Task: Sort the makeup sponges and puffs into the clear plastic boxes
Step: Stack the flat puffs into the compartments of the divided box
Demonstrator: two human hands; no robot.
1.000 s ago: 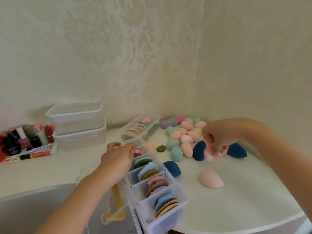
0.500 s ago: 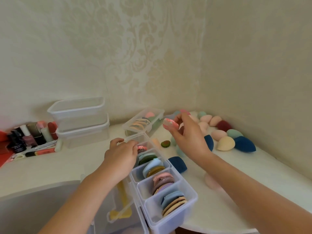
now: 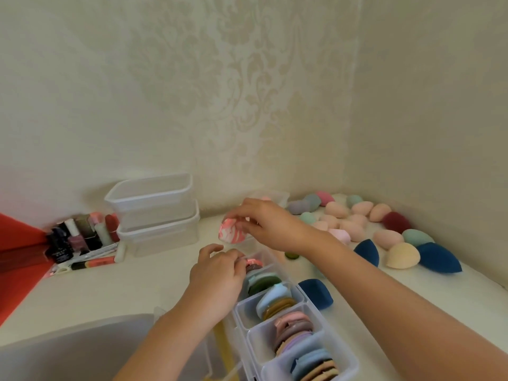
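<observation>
Head view:
- Right hand (image 3: 270, 225) pinches pink-and-white marbled sponge (image 3: 232, 231) in air, just beyond far end of long divided clear plastic box (image 3: 353, 362).
- Left hand (image 3: 217, 276) at box's far end, fingers curled by pink round puff (image 3: 251, 262); grip unclear.
- Right hand hides most of small clear box (image 3: 275, 195) by far wall; forearm covers some loose sponges.
- Counts: three dark blue teardrop sponges (image 3: 437, 261), one dark red sponge (image 3: 395, 222), two stacked clear rectangular containers (image 3: 154, 213) far left.
</observation>
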